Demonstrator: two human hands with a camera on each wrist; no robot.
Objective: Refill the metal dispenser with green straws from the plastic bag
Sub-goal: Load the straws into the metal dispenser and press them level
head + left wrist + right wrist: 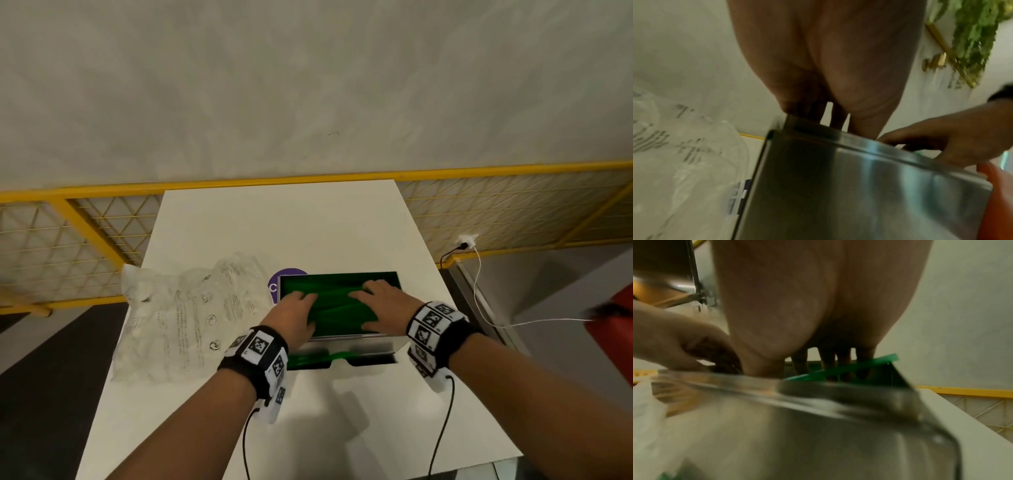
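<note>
Brushed shiny metal dispenser (838, 186), crinkled clear plastic bag (178, 318), matt white table (308, 233)

Both hands (838, 73) reach into the metal dispenser (849, 186).

A white table (274, 222) stands against a yellow mesh fence (513, 205), pale floor beyond.

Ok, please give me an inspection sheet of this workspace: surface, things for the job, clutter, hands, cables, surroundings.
Surface: white table.
Job's things: metal dispenser open on top, filled with green straws; some straws show at its front slot. Plastic bag lies crumpled to its left, seemingly empty.
Clutter: purple round object partly hidden behind the dispenser.
Hands: left hand and right hand rest flat on the straws, fingers straight.
Cables: black wrist cables; white cable at a wall plug.
Surroundings: yellow mesh fence, red object on the right.
</note>
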